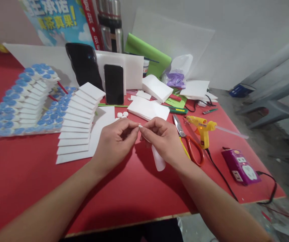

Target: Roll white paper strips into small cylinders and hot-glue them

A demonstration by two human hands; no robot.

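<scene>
In front of me, over the red table [124, 195], both hands meet at the fingertips on a white paper strip [159, 160]. My left hand [116, 137] is closed, thumb and forefinger pinching the strip's small curled end. Fingers bent and pressed together, my right hand [162, 136] grips the same strip, whose free tail hangs below the palm. Just beyond my left fingers lie small white paper rolls [120, 115]. To the left, a fanned row of white folded steps [75, 134] stands on a white sheet [97, 131]. The curl between the fingertips is mostly hidden.
Red-handled scissors [195, 151], a yellow glue gun [202, 129] and a purple power box [241, 168] with cords lie on the right. A blue-and-white rolled-paper model [28, 104] stands left. Behind are a phone [113, 84], stacked white paper [148, 107] and a green cutter [178, 110].
</scene>
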